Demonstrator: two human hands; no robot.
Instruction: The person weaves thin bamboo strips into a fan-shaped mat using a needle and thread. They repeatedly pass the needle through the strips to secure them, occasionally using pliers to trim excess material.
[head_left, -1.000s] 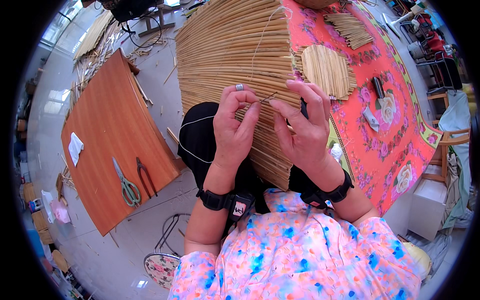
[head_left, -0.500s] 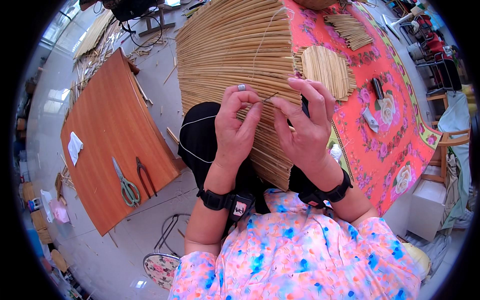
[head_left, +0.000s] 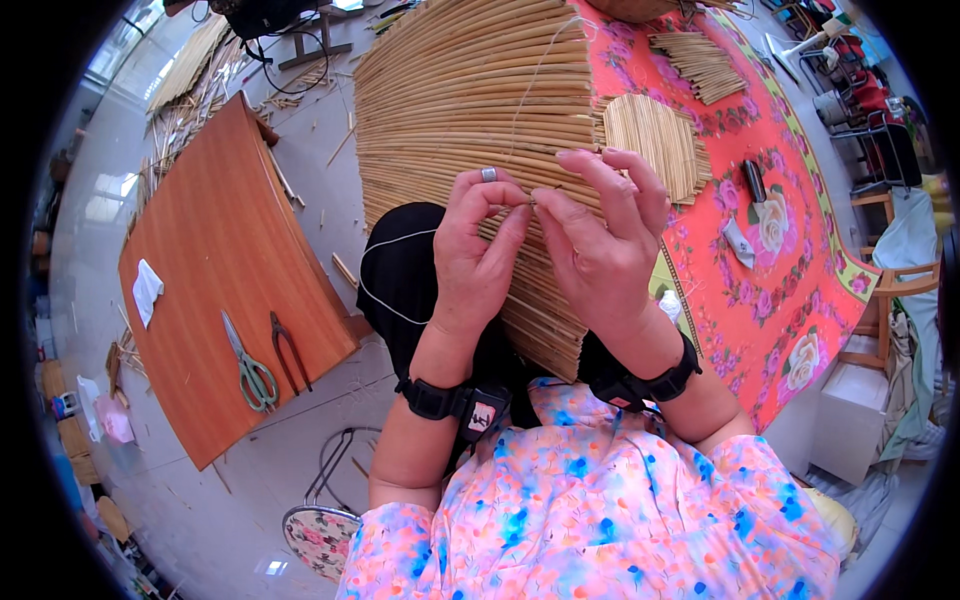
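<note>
A mat of straw-coloured stalks (head_left: 470,100) lies across my lap, its rows running side to side. Above it, my left hand (head_left: 477,235) pinches thumb to forefinger on what looks like the white thread (head_left: 395,238), which loops over my dark-trousered knee. Tip to tip with it, my right hand (head_left: 600,235) pinches a thin dark needle, mostly hidden by the fingers; its other fingers are raised. Another length of thread hangs across the mat's upper right part. Exactly how thread and needle meet is too small to see.
To the left stands a brown wooden board (head_left: 225,270) with scissors (head_left: 250,365), pliers (head_left: 290,350) and a white cloth (head_left: 147,290). At right, a red flowered cloth (head_left: 740,330) carries a smaller stalk panel (head_left: 655,145), a stalk bundle (head_left: 700,65) and a black cylinder (head_left: 753,180).
My two hands have drawn closer, fingertips now meeting. The needle that showed between them is now mostly covered. The mat's right edge has shifted slightly right.
</note>
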